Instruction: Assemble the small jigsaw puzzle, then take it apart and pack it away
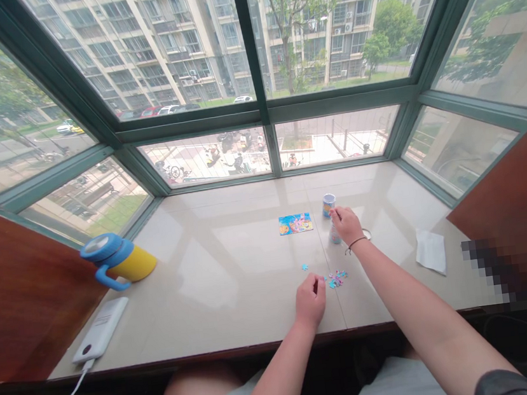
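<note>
On the sill point(234, 271) under the bay window point(250, 45), a picture card point(295, 223) lies left of a small canister point(328, 205), scattered puzzle pieces point(335, 279) sit nearer the edge, a lidded mug point(120, 259) and power bank point(100, 330) rest far left, and a paper napkin point(430, 251) lies right.

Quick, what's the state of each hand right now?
Left hand: curled closed, holding nothing visible.
Right hand: closed, apparently holding a small tube.

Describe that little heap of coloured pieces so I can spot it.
On the pale tiled windowsill, find the left hand. Just beyond it and rightward lies the heap of blue and pink puzzle pieces, apart from one lone blue piece further left.
</note>
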The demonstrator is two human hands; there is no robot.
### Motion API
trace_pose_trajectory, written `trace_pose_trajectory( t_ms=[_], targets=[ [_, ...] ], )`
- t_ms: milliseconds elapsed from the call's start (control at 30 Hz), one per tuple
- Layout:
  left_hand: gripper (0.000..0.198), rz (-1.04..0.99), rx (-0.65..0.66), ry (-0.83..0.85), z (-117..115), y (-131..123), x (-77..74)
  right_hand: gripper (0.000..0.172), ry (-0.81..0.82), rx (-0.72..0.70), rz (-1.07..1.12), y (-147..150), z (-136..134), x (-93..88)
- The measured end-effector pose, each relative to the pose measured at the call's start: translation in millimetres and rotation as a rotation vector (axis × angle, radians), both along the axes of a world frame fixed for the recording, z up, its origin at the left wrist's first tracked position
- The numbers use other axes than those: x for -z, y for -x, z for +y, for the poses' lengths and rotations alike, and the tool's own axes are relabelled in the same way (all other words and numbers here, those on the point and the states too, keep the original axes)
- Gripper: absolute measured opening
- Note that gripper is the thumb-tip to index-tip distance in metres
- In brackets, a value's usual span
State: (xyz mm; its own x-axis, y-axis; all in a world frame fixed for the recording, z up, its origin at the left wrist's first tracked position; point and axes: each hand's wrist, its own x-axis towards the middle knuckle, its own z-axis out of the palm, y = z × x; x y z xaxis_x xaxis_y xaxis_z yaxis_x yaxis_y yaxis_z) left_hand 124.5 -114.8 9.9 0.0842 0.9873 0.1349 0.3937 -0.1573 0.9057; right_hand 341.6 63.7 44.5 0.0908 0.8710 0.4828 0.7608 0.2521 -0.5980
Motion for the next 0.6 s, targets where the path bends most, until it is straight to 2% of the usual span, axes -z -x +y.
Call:
trace_pose_trajectory(
  t_ms=[333, 467, 600],
  targets=[
    [0.037, 0.026, 0.004, 0.013, 0, 0, 0.7, 0.041, 0.018, 0.000, -0.015, -1, -5, 2.0],
    [0.037, 0.026, 0.004, 0.016, 0, 0, 0.6, 0.040, -0.014, -0.012, -0.020, 1, -9, -8.2],
    [0.035, 0.006, -0.026, 0.009, 0, 1, 1.4, 0.041, -0.111, 0.058, 0.045, -2, -22, -25.3]
  ],
)
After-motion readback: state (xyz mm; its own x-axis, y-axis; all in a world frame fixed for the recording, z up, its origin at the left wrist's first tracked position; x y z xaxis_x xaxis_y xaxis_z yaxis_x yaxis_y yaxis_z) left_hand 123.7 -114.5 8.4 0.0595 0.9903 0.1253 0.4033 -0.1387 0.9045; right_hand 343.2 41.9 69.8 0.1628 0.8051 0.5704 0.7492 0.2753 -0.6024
